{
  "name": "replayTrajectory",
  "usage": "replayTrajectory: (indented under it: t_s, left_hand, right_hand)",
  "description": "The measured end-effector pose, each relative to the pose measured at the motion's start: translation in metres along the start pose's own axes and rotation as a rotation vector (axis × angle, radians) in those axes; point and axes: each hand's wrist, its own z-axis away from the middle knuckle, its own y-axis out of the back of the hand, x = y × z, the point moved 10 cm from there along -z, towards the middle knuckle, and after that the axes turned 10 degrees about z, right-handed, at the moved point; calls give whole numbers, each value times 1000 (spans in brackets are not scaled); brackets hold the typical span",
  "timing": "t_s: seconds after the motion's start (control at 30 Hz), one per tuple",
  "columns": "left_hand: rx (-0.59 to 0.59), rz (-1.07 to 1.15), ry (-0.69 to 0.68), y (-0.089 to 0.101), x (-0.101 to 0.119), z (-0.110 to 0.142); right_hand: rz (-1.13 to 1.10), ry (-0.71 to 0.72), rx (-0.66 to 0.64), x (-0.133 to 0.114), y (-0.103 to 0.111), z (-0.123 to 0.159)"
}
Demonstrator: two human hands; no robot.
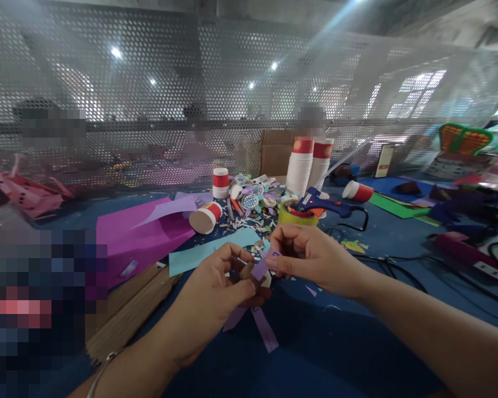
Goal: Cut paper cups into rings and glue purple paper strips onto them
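My right hand [302, 254] pinches a small purple paper strip [259, 270] between thumb and fingers. My left hand [219, 290] is closed around a small paper piece with a brownish face [247, 271], mostly covered by the fingers. The purple strip meets this piece between the two hands. Below the left hand, a second purple paper strip [265, 330] with a curl at its top slants downward; whether it is joined to the held piece I cannot tell. Just beyond the hands, a blue glue gun [323, 203] rests on a yellow tape roll [296, 216].
Paper scraps [253, 193] pile up at the middle back, beside stacked paper cups [301, 166]. A tipped cup [205, 218], magenta paper [145, 232], a light blue strip [211, 251] and a wooden board [133, 309] lie left. Black cables [398, 268] run across the right.
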Motion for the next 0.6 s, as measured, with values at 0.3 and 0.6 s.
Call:
replayTrajectory:
  t_s: [0.3,0.6]
  left_hand:
    - [-17,-24,-7,-2,-1,1]
    - [-24,-41,15,0,-6,-1]
  right_hand:
    - [-15,3,12,1,0,0]
    - [2,17,13,2,0,-1]
